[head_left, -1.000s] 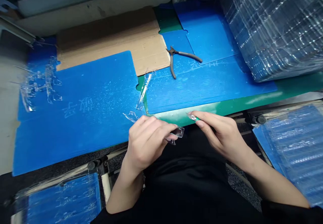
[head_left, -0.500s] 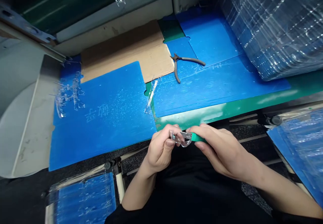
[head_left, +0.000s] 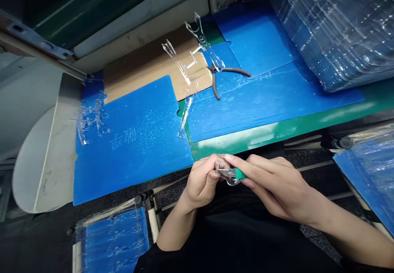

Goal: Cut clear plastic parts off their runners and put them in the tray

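Observation:
My left hand [head_left: 205, 180] is closed on a small clear plastic part [head_left: 233, 180] near the bench's front edge. Held in my right hand [head_left: 273, 183] is a green-handled knife [head_left: 239, 174], its metal blade pointing left and touching or lying close against the clear part. Beyond my hands, pliers [head_left: 215, 70] lie with handles spread on the blue sheet. A clear plastic strip [head_left: 184, 115] lies left of them. More joined clear pieces [head_left: 201, 39] show above the cardboard [head_left: 135, 74] and beside the pliers.
Several clear scraps [head_left: 92, 119] lie at the left on a blue sheet [head_left: 147, 142]. A tall stack of clear trays [head_left: 344, 35] stands at the back right. Lower down are a tray [head_left: 115, 240] at left and another [head_left: 375, 174] at right.
The joined clear pieces have come down from the top edge to over the cardboard and pliers. My hands have shifted slightly right in view, the knife blade now further across the clear part.

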### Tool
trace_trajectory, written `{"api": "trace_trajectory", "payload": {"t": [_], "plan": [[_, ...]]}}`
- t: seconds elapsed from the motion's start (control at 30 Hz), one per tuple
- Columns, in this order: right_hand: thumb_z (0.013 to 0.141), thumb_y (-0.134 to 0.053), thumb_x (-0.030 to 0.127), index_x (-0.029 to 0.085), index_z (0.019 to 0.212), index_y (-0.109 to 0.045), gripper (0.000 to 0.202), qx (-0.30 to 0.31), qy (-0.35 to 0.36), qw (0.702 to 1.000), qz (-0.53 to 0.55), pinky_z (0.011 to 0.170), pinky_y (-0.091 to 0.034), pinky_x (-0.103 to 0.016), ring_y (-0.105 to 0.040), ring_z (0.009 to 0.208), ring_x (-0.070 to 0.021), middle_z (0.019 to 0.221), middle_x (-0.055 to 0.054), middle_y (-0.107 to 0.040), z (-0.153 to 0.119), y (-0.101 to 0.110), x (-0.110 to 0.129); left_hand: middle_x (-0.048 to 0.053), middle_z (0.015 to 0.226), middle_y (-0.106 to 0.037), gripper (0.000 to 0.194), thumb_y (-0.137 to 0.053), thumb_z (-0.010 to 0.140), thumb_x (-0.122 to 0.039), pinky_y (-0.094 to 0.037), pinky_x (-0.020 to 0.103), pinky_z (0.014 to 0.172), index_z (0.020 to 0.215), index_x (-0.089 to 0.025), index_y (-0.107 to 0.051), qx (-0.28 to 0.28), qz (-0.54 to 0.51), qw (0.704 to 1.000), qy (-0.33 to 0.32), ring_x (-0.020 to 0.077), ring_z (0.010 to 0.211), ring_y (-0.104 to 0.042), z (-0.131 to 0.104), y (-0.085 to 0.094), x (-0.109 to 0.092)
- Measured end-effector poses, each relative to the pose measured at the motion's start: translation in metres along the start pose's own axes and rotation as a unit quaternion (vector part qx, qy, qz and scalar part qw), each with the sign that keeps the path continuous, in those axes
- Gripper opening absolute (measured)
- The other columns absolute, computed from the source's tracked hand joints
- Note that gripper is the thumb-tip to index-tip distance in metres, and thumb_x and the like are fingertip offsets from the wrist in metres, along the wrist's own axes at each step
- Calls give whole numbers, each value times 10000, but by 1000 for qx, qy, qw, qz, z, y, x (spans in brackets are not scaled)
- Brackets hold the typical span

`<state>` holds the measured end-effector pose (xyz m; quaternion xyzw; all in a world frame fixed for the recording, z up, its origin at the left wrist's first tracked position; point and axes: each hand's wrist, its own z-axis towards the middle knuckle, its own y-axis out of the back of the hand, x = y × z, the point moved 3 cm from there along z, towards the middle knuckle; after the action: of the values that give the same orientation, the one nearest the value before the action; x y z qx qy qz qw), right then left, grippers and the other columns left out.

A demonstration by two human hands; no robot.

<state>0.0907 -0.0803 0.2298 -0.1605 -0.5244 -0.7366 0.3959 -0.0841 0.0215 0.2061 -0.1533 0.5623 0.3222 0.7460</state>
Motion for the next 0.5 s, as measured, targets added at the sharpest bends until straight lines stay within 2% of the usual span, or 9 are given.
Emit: {"api": "trace_trajectory", "payload": {"t": [0.23,0.5], "plan": [[1187,-418,198,159,1662,-404,477,22,-19,1000,8,632,-383,-276,-516,694,-101,934,22,-565,-3,6,2,8,736,-550,424,-408,1161,-497,-428,273,620,937,-191,-599,-2,-2,1000,-12,132,635,-520,2,-3,1],[1189,-418,211,180,1640,-422,453,9,-41,999,9,614,-390,-268,-544,690,-106,917,27,-577,-4,7,4,19,726,-581,416,-383,1168,-478,-431,290,623,936,-197,-583,5,6,1000,-9,142,627,-527,4,-5,0]]}}
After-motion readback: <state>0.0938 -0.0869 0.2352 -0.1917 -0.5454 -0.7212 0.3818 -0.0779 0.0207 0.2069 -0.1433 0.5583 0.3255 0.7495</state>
